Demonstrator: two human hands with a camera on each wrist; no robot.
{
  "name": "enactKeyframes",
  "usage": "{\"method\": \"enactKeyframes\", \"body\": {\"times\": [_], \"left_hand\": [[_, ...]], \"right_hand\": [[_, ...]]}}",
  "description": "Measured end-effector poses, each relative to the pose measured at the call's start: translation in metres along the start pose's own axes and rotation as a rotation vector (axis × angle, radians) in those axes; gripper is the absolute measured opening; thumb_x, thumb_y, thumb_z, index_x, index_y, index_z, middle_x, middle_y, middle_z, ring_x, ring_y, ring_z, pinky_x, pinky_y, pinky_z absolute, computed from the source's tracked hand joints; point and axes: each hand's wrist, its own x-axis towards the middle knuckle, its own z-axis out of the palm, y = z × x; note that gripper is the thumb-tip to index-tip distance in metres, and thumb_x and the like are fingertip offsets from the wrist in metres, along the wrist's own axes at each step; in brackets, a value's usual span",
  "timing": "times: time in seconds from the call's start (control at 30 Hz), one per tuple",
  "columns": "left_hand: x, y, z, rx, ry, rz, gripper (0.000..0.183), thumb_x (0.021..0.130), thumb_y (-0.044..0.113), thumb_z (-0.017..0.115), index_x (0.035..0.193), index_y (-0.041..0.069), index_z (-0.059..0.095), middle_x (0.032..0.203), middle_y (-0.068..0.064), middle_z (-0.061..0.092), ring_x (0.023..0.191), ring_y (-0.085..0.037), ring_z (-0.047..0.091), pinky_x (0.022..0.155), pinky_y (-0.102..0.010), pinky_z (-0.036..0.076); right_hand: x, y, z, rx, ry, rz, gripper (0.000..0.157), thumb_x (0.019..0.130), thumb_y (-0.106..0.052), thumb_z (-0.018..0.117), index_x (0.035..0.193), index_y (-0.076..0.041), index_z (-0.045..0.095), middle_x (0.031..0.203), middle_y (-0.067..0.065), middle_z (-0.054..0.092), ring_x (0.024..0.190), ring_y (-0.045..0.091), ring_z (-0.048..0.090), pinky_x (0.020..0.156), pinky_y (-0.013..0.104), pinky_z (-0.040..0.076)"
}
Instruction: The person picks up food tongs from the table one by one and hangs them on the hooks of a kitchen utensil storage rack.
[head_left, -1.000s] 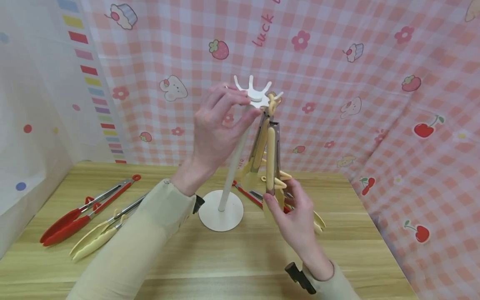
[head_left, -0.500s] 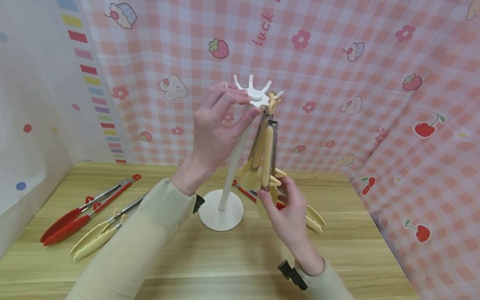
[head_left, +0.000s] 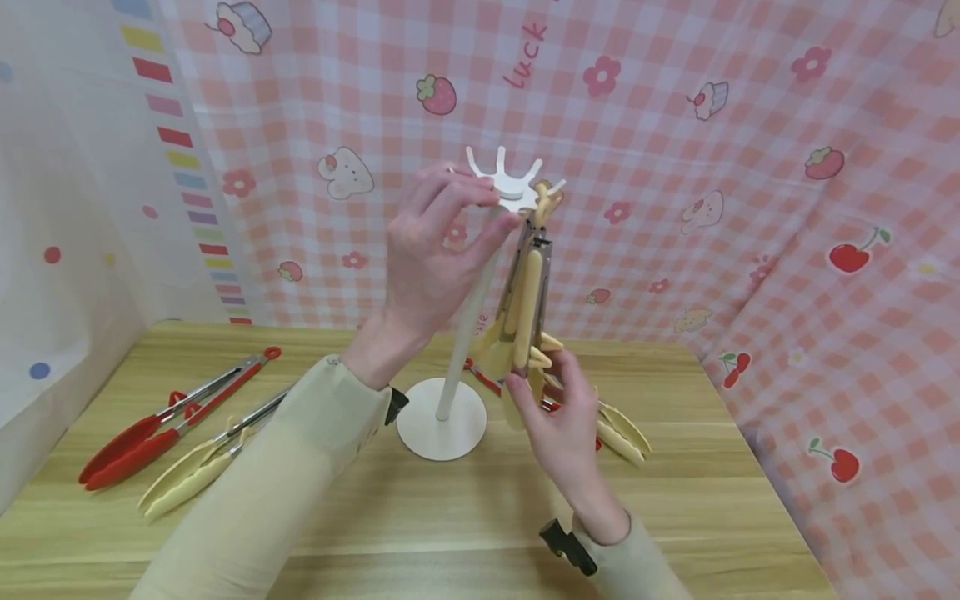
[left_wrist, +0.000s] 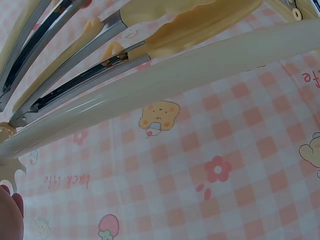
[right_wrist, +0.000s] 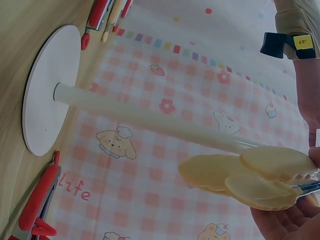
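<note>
Left hand (head_left: pixel 438 237): fingers pinched the white stand (head_left: pixel 461 362) near its top; firm steadying seemed wise.
Right hand (head_left: pixel 558 408): fingers gripped the near yellow tongs (head_left: pixel 528 308) low; gentle guiding looked best.
Near yellow tongs: dangled right of the stand, ring by the hooks (head_left: pixel 536 172).

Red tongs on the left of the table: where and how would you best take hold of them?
Probably around both handles midway, from above. The red tongs lie with slim handles side by side, narrowing toward the ring end; cream tongs crowd their right side.
</note>
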Motion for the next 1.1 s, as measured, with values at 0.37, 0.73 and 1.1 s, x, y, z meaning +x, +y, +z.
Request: {"method": "enactKeyframes", "body": {"times": [0.37,0.73,1.1], "left_hand": [[0.000,-0.002,-0.001,0.001,0.005,0.005,0.022,0.087,0.014,0.086,0.099,0.002,0.072,0.102,-0.015,0.075,0.109,-0.029,0.067,0.099,-0.029,0.055],[0.000,0.000,0.000,0.004,0.006,-0.003,0.021,0.087,0.014,0.085,0.099,0.002,0.072,0.102,-0.014,0.075,0.108,-0.028,0.067,0.097,-0.030,0.054],[-0.001,0.000,0.001,0.002,0.008,-0.003,0.021,0.087,0.014,0.085,0.099,0.002,0.072,0.102,-0.014,0.074,0.109,-0.028,0.067,0.094,-0.029,0.054]], "right_hand": [[-0.001,-0.001,0.013,0.014,0.029,0.072,0.040,0.090,0.000,0.078,0.128,0.004,0.062,0.107,0.018,0.073,0.102,0.000,0.065,0.080,0.017,0.060],[-0.003,0.001,0.022,-0.010,0.041,0.058,0.042,0.092,-0.003,0.078,0.130,0.002,0.062,0.118,0.017,0.071,0.110,0.009,0.065,0.087,0.024,0.062],[-0.002,0.000,0.025,-0.013,0.038,0.066,0.040,0.092,-0.006,0.079,0.129,0.000,0.063,0.120,0.016,0.069,0.113,0.008,0.063,0.089,0.027,0.063]]}}
